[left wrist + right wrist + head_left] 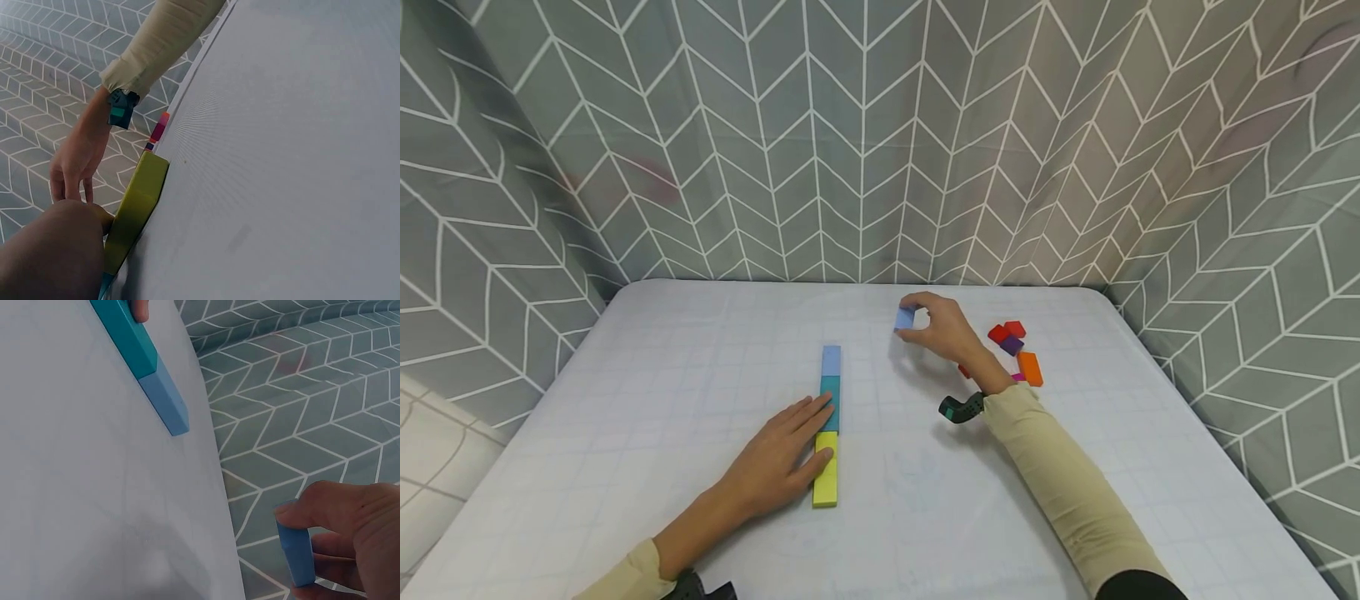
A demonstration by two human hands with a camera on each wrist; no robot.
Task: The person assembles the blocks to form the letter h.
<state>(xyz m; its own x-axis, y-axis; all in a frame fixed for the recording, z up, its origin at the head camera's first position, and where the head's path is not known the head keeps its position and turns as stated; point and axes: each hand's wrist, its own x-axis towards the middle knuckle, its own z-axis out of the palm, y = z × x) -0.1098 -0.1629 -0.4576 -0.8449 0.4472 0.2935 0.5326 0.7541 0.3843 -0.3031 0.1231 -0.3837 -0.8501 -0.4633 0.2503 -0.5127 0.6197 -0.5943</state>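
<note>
A straight row of blocks runs away from the person: a yellow block nearest, a teal block in the middle and a light blue block at the far end, set end to end. My left hand rests along the row's left side with fingers extended, fingertips at the teal block and thumb on the yellow one. To the right and farther back, my right hand pinches a second light blue block between thumb and fingers, held above the table.
Beyond the right wrist lie loose blocks on the white table: red blocks, a purple block, an orange block and a partly hidden magenta one. A patterned grey curtain surrounds the table's back and sides.
</note>
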